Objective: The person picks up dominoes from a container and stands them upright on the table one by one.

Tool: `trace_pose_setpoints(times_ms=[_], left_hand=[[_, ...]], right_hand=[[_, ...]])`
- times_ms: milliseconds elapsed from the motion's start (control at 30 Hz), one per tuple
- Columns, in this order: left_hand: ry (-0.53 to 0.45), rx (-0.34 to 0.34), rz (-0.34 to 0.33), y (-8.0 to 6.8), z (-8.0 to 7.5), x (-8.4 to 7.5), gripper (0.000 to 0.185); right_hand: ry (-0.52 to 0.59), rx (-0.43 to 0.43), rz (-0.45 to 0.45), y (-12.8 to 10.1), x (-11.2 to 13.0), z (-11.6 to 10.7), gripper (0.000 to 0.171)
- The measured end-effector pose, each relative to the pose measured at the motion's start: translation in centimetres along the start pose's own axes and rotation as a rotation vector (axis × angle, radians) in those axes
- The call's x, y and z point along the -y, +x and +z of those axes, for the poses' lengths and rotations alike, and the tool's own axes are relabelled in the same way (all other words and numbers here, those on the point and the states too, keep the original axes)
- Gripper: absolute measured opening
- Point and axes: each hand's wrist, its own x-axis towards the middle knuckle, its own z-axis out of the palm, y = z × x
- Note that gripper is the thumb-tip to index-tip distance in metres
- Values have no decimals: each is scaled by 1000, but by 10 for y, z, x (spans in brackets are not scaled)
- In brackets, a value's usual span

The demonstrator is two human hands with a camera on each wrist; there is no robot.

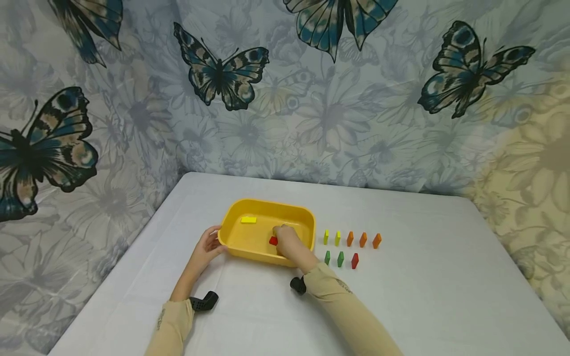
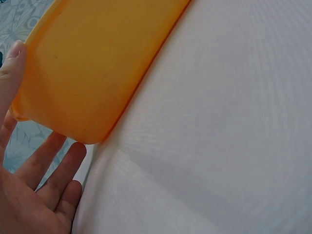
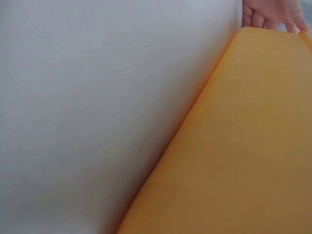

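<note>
While the scene is read from the head view, these points are noted:
Left hand: the left hand [image 1: 208,248] is laid against the left end of the yellow tub [image 1: 267,209]; its fingers [image 2: 46,163] are seen nearly straight under the corner, thumb up the wall, so the grip is open and merely steadying
Right hand: the right hand [image 1: 287,241] is reached inside the tub, fingers curled down at the red block [image 1: 273,241]; whether the block is actually pinched cannot be told
Where things lie: the red block is on the tub floor near the front wall; a yellow block [image 1: 248,219] is lying flat farther back
Row beside tub: small blocks [image 1: 350,239] in yellow, orange, green and red are stood on end on the counter [image 1: 423,277], just right of the tub
Risk: the standing blocks could be toppled if the sleeve is swung sideways; the tub could be slid on the smooth cloth if it is pushed unevenly
Materials: the tub is glossy, slightly translucent plastic with rounded corners; the blocks are painted, flat and domino-like; the counter cover is fine-woven and matt
</note>
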Motion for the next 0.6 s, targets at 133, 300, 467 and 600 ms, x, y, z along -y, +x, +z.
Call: trace_pose_setpoints(times_ms=[133, 300, 467, 600], left_hand=[[-19, 9, -14, 0, 0, 0, 57], [-2, 0, -17, -2, 0, 0, 57], [7, 0, -8, -1, -1, 1, 58], [12, 9, 4, -2, -1, -3, 58]], right_hand=[[60, 24, 21, -3, 1, -3, 41], [261, 3, 3, -7, 3, -11, 55], [430, -25, -93, -21, -4, -31, 43], [553, -106, -162, -43, -19, -51, 44]])
